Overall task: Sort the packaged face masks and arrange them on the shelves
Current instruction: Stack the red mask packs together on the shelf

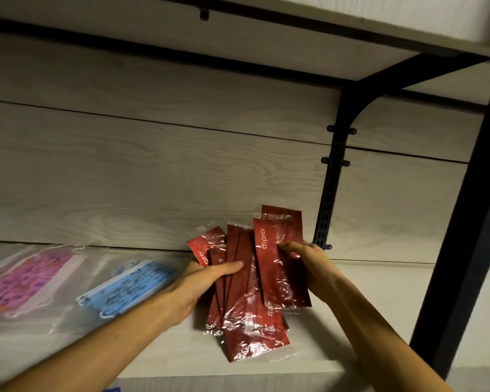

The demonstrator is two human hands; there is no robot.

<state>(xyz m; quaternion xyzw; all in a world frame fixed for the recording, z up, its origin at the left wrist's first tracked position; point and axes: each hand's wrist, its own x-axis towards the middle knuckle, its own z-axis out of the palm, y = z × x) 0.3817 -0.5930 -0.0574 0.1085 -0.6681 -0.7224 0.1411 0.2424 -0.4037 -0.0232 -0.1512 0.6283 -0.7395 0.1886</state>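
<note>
Both hands are holding red packs: the right hand (309,264) is pinching a few of them (280,267) between thumb and curled fingers, lifted slightly and leaning toward the back wall (153,165), while the left hand (201,281) is lying with its thumb across a fanned bundle of red packs (238,315) whose lower ends are resting on the shelf (379,306). The two red bunches are overlapping between the hands, so exactly how many packs each hand is gripping cannot be told.

Sorting is looking well advanced. Left of the left hand, a bag of blue masks (128,290) is lying flat on the shelf, and further left a bag of pink masks (29,281) is lying beside it, each colour in its own place. The reds are being gathered as a third group, probably to go just right of the blue. They are not yet squared up or set down, and that is seeming to be what remains here.
</note>
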